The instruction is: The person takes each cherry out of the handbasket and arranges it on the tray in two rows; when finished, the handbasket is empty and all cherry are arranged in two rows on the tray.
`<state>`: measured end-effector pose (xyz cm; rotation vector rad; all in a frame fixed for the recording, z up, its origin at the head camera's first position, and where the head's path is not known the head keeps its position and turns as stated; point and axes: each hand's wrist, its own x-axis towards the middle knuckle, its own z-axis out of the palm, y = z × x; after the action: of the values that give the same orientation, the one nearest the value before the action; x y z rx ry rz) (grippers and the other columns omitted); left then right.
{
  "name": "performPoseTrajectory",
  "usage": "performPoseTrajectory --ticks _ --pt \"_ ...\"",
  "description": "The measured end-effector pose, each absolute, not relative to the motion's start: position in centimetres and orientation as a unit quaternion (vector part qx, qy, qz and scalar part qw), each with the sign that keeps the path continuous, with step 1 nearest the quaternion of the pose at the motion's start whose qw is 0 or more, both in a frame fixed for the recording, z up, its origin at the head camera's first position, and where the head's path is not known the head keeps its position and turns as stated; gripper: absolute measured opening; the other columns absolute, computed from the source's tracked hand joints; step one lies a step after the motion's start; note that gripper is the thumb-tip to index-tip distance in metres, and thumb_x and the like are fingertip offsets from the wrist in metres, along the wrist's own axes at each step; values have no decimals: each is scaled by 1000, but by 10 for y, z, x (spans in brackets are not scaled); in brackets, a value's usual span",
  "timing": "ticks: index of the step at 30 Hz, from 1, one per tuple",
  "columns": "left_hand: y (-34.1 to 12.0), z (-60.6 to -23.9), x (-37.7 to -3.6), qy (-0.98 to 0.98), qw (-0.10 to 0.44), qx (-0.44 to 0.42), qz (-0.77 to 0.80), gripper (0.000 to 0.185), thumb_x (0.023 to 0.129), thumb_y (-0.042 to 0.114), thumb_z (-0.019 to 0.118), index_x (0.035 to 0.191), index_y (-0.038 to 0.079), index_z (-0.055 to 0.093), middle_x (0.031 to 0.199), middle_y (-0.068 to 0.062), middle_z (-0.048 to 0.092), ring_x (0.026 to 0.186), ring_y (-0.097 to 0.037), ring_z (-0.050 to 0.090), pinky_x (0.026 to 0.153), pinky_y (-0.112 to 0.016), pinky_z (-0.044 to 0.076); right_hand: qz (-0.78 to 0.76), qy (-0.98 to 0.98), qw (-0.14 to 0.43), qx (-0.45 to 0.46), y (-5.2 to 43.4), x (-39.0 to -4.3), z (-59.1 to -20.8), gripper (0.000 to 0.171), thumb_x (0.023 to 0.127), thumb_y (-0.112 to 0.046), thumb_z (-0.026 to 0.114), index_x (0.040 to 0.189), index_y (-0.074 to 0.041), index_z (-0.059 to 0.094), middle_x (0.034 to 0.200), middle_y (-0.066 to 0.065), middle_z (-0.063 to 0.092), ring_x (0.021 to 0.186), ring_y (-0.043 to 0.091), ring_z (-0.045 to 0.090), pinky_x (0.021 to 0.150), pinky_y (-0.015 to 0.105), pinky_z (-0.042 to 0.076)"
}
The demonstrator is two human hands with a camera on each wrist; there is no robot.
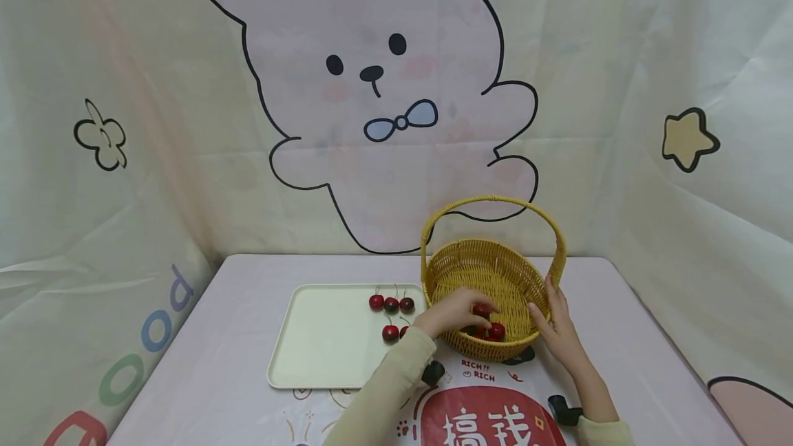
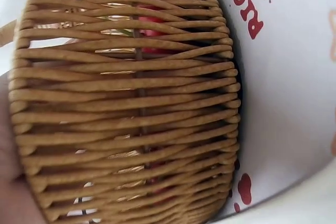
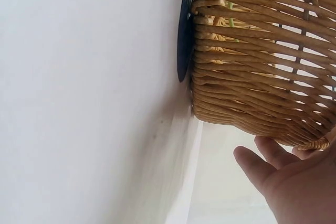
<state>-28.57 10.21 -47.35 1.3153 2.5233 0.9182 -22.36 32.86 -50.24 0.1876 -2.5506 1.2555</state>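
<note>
A yellow wicker basket [image 1: 483, 253] with a tall hoop handle stands on the table, and several dark red cherries [image 1: 497, 331] lie in its near part. My left hand [image 1: 455, 310] reaches over the basket's left rim and pinches a cherry [image 1: 481, 310] between thumb and fingers. On the basket's right side, my right hand [image 1: 560, 332] grips the rim, thumb toward the inside and fingers along the outer wall. The right wrist view shows those fingers [image 3: 273, 156] against the wicker. In the left wrist view the basket wall [image 2: 131, 93] hides most of the left hand.
Left of the basket lies a cream tray [image 1: 328, 336] with several cherries [image 1: 391, 305] near its right side; the left forearm partly covers one. A printed red design [image 1: 489, 418] marks the table's front. A cartoon cloth [image 1: 384, 177] hangs behind.
</note>
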Motion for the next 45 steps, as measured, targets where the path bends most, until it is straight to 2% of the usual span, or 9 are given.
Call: performPoseTrajectory --ticks 7,13,25,33,37,40,45 --pt "114 -476 -290 872 73 430 222 29 81 33 69 110 31 68 103 19 63 95 -2 42 80 -15 37 434 -886 146 65 328 -224 -501 71 97 -23 46 150 -18 -2 150 28 2 128 57 19 91 75 22" --pt "121 -478 -293 883 81 419 196 28 79 33 71 108 34 68 97 16 59 93 -1 42 77 -15 39 435 -886 147 67 330 -224 -503 70 98 -23 45 150 -16 -2 150 29 1 128 56 18 91 75 22" --pt "128 -482 -297 890 97 416 162 30 76 35 73 105 38 68 98 15 54 93 -2 40 76 -18 38 437 -885 147 64 329 -222 -501 71 97 -22 46 150 -17 -2 149 30 2 128 56 19 91 75 22" --pt "130 -484 -299 888 74 436 129 26 78 40 71 104 40 68 95 19 56 95 -2 41 88 -23 35 436 -884 154 70 329 -223 -502 70 97 -21 47 150 -12 1 149 30 3 127 57 20 91 75 23" --pt "129 -483 -299 885 64 438 144 28 79 40 70 106 39 67 97 21 58 99 -2 42 98 -28 33 436 -884 154 72 329 -223 -502 71 97 -21 47 150 -16 0 149 29 3 128 56 20 91 75 23" --pt "127 -482 -298 884 53 437 158 30 79 40 70 109 38 66 99 21 61 102 -2 43 104 -32 29 435 -884 153 72 329 -224 -502 71 97 -21 46 150 -17 0 150 29 2 128 56 20 90 75 23" --pt "123 -479 -294 881 28 441 171 33 82 41 67 114 36 64 108 22 61 109 -2 45 107 -34 27 432 -886 152 73 329 -224 -503 71 97 -21 47 150 -17 0 149 29 3 127 56 22 90 75 24"
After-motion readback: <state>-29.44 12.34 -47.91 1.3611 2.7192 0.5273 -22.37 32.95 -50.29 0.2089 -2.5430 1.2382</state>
